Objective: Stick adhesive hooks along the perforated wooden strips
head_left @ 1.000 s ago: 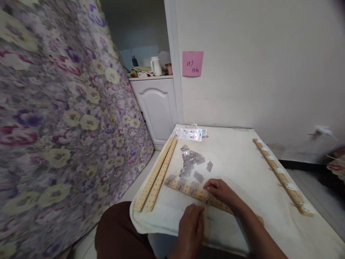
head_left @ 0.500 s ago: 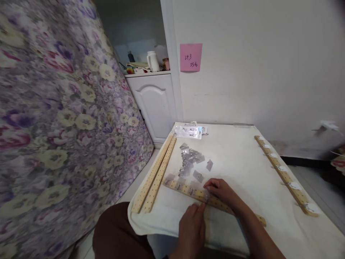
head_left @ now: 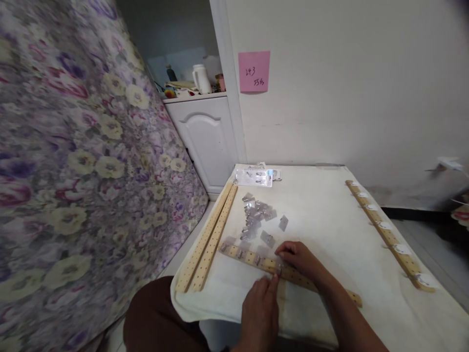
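A drilled wooden strip (head_left: 250,256) lies slantwise in front of me, with several clear plastic squares bearing small metal hooks set along its left part. My left hand (head_left: 261,307) is closed at the strip's near edge, its fingertips at the lower end of one clear hook piece (head_left: 279,268). From the far side, my right hand (head_left: 298,256) pinches near the top of that same piece, its forearm crossing over the strip's right part. Just beyond the strip lies a loose pile of clear hook pieces (head_left: 252,222), with a single piece (head_left: 283,223) apart to the right.
Two drilled wooden strips (head_left: 210,244) lie side by side along the table's left edge. Another strip (head_left: 394,239), bearing white round pieces, runs along the right. Clear hook packaging (head_left: 253,177) rests at the back of the cloth-covered table (head_left: 315,205). A floral curtain (head_left: 91,171) hangs at left.
The view has shifted slightly. Both hands stay at the same hook piece on the strip, with hardly any movement in the fingers.
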A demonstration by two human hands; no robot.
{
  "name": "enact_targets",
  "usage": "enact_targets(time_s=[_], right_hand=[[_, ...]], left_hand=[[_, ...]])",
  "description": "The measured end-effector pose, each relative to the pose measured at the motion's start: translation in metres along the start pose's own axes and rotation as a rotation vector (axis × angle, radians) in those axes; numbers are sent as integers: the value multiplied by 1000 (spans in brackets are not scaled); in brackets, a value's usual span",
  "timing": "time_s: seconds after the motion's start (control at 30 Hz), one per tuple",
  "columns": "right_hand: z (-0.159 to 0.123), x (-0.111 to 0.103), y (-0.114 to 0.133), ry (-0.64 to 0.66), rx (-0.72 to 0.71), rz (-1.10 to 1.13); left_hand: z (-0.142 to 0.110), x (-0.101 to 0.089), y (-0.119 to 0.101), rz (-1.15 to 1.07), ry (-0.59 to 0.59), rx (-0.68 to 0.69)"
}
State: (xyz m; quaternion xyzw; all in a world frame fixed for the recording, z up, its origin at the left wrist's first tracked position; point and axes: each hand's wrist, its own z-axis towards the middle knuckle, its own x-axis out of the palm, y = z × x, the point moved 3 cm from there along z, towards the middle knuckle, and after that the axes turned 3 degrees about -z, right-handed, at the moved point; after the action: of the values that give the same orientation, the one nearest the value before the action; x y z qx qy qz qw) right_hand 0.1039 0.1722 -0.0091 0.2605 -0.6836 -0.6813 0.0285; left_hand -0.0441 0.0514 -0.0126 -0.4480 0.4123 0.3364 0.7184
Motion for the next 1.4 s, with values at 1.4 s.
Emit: enact_targets(time_s=[1.4], right_hand=[[2,2,-3,-38,-4,-45]], left_hand=[[0,1,-2,35,-37,18]])
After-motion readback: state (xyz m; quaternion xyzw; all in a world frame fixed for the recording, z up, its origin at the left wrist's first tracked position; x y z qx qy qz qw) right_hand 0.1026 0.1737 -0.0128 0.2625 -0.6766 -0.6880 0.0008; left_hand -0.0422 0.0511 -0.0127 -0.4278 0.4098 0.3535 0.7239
